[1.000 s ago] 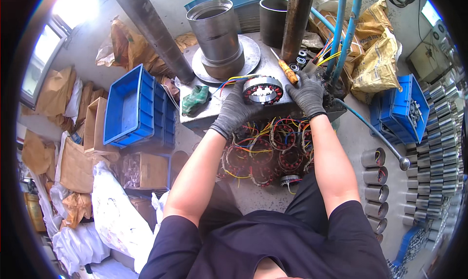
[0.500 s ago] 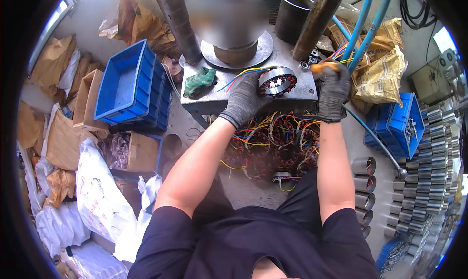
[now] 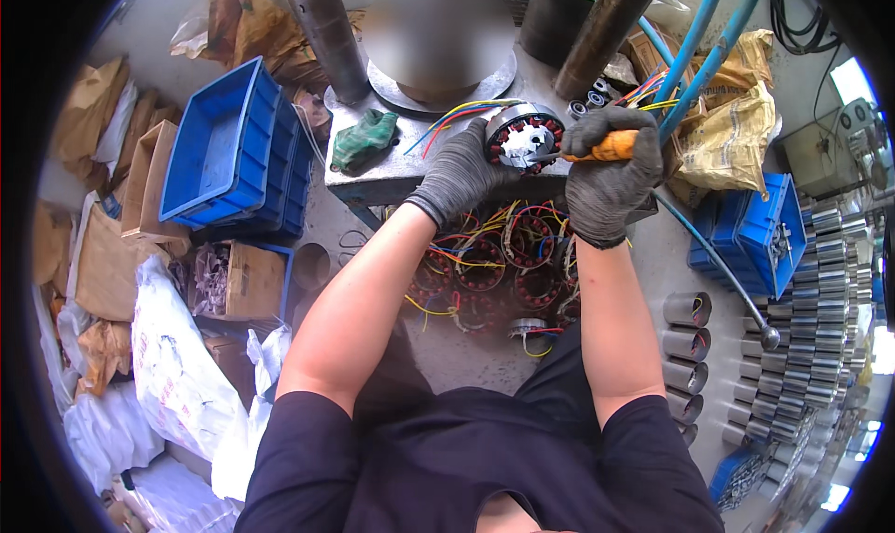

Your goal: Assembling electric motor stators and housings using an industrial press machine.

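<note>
In a dark grey knit glove, my left hand [image 3: 461, 171] is closed on a motor stator [image 3: 524, 142], a steel ring with dark red windings and a white piece inside its bore. Yellow, red and blue lead wires [image 3: 457, 118] trail from it to the left. My right hand [image 3: 611, 174], gloved alike, is wrapped round an orange-handled screwdriver [image 3: 612, 145]. The tool points left, its thin end at the stator's right rim; whether it touches I cannot tell. Both hands are over the front edge of the metal press table [image 3: 410, 151]. A crumpled green glove or rag [image 3: 364, 142] lies on it.
Several wired stators [image 3: 536, 286] lie on the floor below the table. Steel posts [image 3: 611, 34] and a blurred round column [image 3: 438, 34] rise behind. Blue crates [image 3: 219, 160] stand left; steel tubes [image 3: 811, 319] and a lever with a ball end [image 3: 769, 335] are right.
My right hand has brought the screwdriver left and down to the stator. The stator has tilted so its open face turns toward me. The view has shifted slightly.
</note>
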`<state>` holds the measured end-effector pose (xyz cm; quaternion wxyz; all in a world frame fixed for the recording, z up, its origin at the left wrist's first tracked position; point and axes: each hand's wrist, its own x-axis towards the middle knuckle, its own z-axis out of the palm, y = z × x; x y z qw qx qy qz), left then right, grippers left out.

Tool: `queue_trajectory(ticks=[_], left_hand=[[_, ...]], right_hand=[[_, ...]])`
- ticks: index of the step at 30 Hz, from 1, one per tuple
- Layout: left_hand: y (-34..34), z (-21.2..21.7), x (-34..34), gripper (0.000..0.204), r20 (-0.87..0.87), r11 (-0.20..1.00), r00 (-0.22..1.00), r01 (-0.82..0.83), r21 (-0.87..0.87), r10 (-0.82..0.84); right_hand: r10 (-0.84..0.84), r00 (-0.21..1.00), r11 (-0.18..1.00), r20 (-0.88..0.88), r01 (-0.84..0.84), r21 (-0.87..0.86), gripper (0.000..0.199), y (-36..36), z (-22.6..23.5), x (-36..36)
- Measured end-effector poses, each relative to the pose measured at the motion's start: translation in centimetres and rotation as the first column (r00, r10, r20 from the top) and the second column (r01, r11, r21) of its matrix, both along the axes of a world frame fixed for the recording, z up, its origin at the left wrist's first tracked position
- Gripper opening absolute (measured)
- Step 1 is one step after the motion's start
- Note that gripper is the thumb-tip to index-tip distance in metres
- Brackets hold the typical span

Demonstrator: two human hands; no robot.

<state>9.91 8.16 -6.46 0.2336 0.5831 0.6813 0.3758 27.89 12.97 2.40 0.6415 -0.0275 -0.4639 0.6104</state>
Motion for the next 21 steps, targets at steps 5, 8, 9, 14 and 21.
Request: queue_trajectory(ticks=[5, 8, 9, 14, 21], left_hand=[[-0.1, 0.6, -0.1, 0.077, 0.02, 0.998, 0.999, 0.044, -0.039, -0.043], [-0.4, 0.4, 0.1, 0.079, 0.022, 0.999, 0.999, 0.047, -0.025, -0.046], [-0.4, 0.3, 0.0, 0.079, 0.023, 0.998, 0.999, 0.048, -0.027, -0.047], [-0.1, 1.4, 0.1, 0.084, 0.032, 0.996, 0.999, 0.007, -0.086, -0.004], [0.4, 0.8, -0.4, 0.086, -0.021, 0.999, 1.0, 0.02, 0.047, -0.019]], right_hand=[[0.028, 0.96, 1.0, 0.278, -0.03, 0.003, 0.044, 0.8, -0.6, -0.3], [0.1, 0.928, 0.993, 0.36, -0.114, 0.018, 0.047, 1.0, -0.1, -0.8], [0.106, 0.904, 0.991, 0.414, -0.128, 0.026, 0.048, 0.8, 0.2, -0.9], [-0.063, 0.938, 0.994, 0.34, 0.03, 0.103, 0.045, 0.1, -0.8, -1.5], [0.048, 0.981, 0.998, 0.189, -0.056, 0.038, 0.039, 0.1, 0.6, -1.6]])
